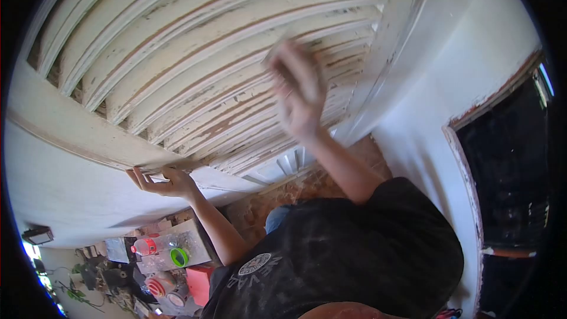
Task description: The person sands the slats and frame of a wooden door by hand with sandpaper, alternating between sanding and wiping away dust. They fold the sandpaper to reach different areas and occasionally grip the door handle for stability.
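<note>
A cream louvered door [177, 41] with worn, chipped paint on its slats fills the upper part of the view. My left hand [162, 183] is at the lower left edge of the door. Its fingers are stretched out against that edge, with the palm turned up. In front of the slats, my right hand [298, 91] is smeared by motion. The fingers look curled, with a greyish edge at their tips. What they hold is too blurred to name.
A table at lower left bears a bottle with a red label [144, 246], a green-rimmed container [178, 257] and a red-lidded jar [156, 286]. A white wall [425, 142] and a dark opening with a chipped frame [463, 159] stand at right. Reddish floor [289, 192] shows below.
</note>
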### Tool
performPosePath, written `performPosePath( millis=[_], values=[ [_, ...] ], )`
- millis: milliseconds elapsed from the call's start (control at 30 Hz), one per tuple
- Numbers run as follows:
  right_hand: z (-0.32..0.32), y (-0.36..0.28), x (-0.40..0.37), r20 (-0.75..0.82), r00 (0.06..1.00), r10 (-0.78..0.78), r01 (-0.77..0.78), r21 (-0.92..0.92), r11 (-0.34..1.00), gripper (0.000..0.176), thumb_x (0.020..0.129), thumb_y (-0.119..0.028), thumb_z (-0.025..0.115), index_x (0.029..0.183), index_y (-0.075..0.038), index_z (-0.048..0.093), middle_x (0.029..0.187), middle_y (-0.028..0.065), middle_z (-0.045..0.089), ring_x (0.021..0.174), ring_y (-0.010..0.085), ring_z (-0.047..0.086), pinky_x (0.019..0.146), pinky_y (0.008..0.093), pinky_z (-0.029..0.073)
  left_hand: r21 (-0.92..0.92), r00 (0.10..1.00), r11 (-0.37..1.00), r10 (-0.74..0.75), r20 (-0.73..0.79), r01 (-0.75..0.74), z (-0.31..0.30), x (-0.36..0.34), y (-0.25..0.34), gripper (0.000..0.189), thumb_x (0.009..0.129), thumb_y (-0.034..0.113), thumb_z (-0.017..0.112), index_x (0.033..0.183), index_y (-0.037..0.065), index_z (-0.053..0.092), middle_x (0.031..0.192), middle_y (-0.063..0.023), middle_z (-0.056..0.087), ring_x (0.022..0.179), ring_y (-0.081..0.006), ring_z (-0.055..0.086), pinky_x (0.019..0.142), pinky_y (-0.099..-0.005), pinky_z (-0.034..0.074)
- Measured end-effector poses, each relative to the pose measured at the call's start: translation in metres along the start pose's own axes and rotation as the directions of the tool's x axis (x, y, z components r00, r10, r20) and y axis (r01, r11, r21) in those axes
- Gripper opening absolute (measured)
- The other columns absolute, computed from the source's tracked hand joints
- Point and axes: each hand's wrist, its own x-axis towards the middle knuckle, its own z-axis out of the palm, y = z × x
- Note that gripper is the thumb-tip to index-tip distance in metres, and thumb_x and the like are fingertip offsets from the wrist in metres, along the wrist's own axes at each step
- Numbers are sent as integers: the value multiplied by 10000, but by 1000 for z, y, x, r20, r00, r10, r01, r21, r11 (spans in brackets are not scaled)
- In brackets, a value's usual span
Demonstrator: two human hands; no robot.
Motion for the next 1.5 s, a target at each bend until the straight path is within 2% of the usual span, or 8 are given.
performPosePath(
  millis=[100,400,567,733,900,1200,1433,1500],
  values=[
    [-2,-24,-30,331,942,-53,96,-115,989,117,917,-342,680,989,-279,748,1377,-33,610,1273,135,564,1224,436,185,10,1000,1000,-3,16,2,-3,1,1,668,777,-90,414,1436,18,393,1525,-275,319,1427,-414,341,1160,-548,296],
    [15,42,-23,-304,940,158,-204,-128,971,334,1050,-243,418,1236,-211,693,1308,53,661,1363,248,483,1208,498,141,-58,999,998,-18,-27,17,2,-2,-4,663,776,-54,431,1435,12,399,1523,-268,324,1425,-400,339,1162,-526,293],
    [9,37,-32,63,966,-250,257,-261,930,326,1051,-273,441,1210,-149,698,1260,25,683,1289,249,557,1216,494,145,-33,998,997,-64,24,65,-2,0,0,520,899,78,455,1409,-6,392,1503,-298,320,1427,-423,324,1152,-535,293],
    [-11,81,-11,-255,921,294,-272,119,955,195,990,-220,562,1086,-166,723,1160,72,706,1224,234,596,1178,477,160,-71,999,997,8,-31,-10,7,-3,-10,505,915,77,438,1408,-17,388,1500,-293,318,1427,-418,320,1155,-552,279],
    [13,-31,-9,212,977,25,-40,66,997,240,957,-190,562,1111,-240,740,1105,7,714,1291,245,529,1203,428,49,-20,1000,999,-25,14,25,0,-4,-11,631,818,-6,406,1448,34,376,1515,-251,325,1403,-385,355,1177,-520,308],
    [11,36,-26,42,858,513,-499,312,809,215,1005,-277,534,1078,-182,712,1286,60,651,1335,216,497,1175,533,126,-100,999,994,-46,-6,45,2,-4,-7,694,744,8,410,1436,23,356,1515,-264,294,1423,-408,309,1165,-568,283],
    [10,13,-20,106,994,8,-12,34,999,314,993,-249,527,1275,-214,660,1317,15,651,1316,180,521,1186,486,161,-22,998,999,-43,39,44,-2,-4,-15,695,749,24,412,1442,40,359,1517,-265,292,1412,-413,321,1147,-549,302],
    [-36,70,-16,13,962,272,-271,130,954,283,1021,-184,485,1130,9,662,1112,171,688,1112,255,634,928,381,520,-107,999,994,-28,-23,25,5,-4,-13,648,764,73,449,1404,2,373,1496,-288,299,1398,-426,331,1138,-565,284]
  ],
)
